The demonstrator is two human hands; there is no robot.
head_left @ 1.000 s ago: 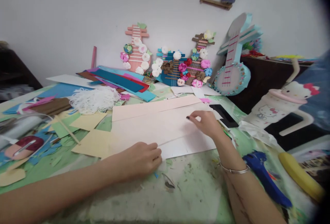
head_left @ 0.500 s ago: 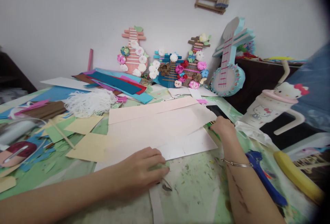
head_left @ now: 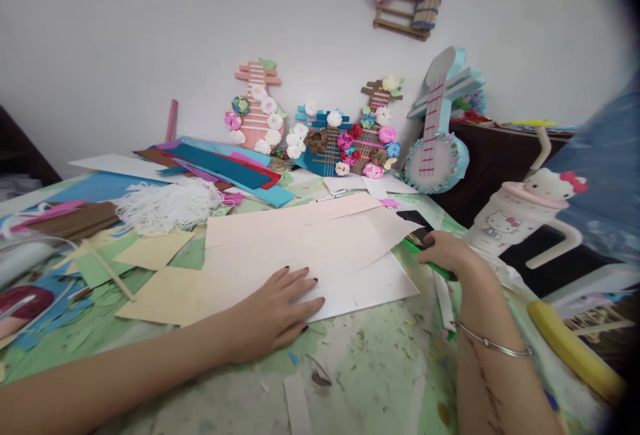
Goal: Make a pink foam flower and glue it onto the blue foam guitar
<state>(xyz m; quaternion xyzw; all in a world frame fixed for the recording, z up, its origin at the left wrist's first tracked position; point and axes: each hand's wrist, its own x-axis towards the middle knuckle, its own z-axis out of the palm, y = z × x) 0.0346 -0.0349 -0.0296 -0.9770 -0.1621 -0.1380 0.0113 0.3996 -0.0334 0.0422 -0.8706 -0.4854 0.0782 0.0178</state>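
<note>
My left hand point(head_left: 283, 308) lies open on a white sheet point(head_left: 350, 288), fingers spread near its front edge. A pale pink sheet point(head_left: 300, 218) lies over the white one, its right corner lifted and curling. At the right end of the paper, my right hand point(head_left: 453, 255) has its fingers curled on a slim green tool point(head_left: 415, 246) that looks like a utility knife; its far side is hidden under the hand. Behind it lies a flat black object point(head_left: 416, 219).
Left are cream paper pieces point(head_left: 160, 295), white string point(head_left: 170, 205) and coloured paper strips point(head_left: 220, 163). Decorated paper instruments point(head_left: 327, 141) lean on the wall. A white tumbler point(head_left: 515, 218) and yellow curved object point(head_left: 575, 348) stand right. A paper strip point(head_left: 297, 405) lies in front.
My left hand has moved up onto the paper and spread its fingers. My right hand has shifted right, showing more of the green tool. The view has tilted slightly.
</note>
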